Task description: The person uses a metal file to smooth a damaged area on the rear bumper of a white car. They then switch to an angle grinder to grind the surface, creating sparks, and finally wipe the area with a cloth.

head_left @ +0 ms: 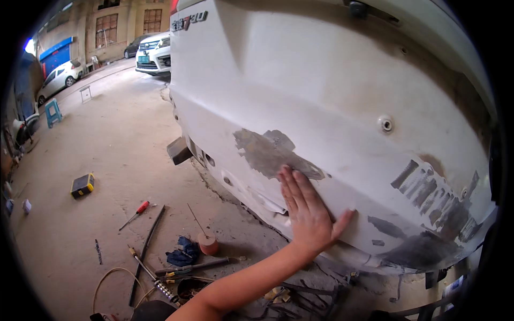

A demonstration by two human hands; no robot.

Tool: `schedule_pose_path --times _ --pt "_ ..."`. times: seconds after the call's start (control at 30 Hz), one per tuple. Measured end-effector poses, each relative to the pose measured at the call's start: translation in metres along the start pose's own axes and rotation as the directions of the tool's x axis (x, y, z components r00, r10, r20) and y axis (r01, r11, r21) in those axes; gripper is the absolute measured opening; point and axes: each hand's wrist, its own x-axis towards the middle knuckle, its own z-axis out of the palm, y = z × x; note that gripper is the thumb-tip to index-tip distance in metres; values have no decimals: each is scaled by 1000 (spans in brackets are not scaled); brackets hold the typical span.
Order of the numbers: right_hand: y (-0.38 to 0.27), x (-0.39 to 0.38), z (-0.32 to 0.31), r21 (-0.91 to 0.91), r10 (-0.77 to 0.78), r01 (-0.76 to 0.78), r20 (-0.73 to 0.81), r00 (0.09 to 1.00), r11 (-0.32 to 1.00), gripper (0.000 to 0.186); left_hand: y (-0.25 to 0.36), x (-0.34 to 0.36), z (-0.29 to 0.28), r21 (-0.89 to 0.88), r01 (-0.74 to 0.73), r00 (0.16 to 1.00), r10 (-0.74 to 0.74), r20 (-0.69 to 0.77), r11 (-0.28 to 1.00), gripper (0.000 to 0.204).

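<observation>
My left hand lies flat on the white car tailgate, palm down, with fingers stretched out and thumb spread to the right. Its fingertips touch the lower edge of a grey bare patch with ragged borders. Further right, the panel carries more sanded grey streaks and a dark scraped area near its lower edge. A round fitting sits in the panel above them. My right hand is out of view.
On the dusty floor lie a red-handled screwdriver, a slide-hammer-like metal tool, a dark rod, a dark blue rag and a yellow-black box. A blue stool and parked cars stand further back.
</observation>
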Motion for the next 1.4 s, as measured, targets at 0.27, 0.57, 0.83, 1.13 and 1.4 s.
schedule_pose_path --times 0.27,0.57,0.83,1.13,1.4 --pt "0 31 -64 585 209 -216 81 974 782 58 -34 -13 -11 -42 -153 959 159 236 987 109" --pt "46 -2 -178 746 343 156 -468 815 647 34 -60 10 -30 -15 -180 969 180 169 984 95" --pt "-54 -60 -476 123 -82 492 -923 375 862 28 -83 8 -42 79 -313 928 287 239 946 94" --pt "-96 -48 -587 121 -71 619 -959 276 776 32 -84 12 -37 103 -218 969 203 144 970 89" --pt "-120 -38 -626 117 -77 617 -957 279 778 33 -100 -17 -34 61 -278 948 263 178 959 90"
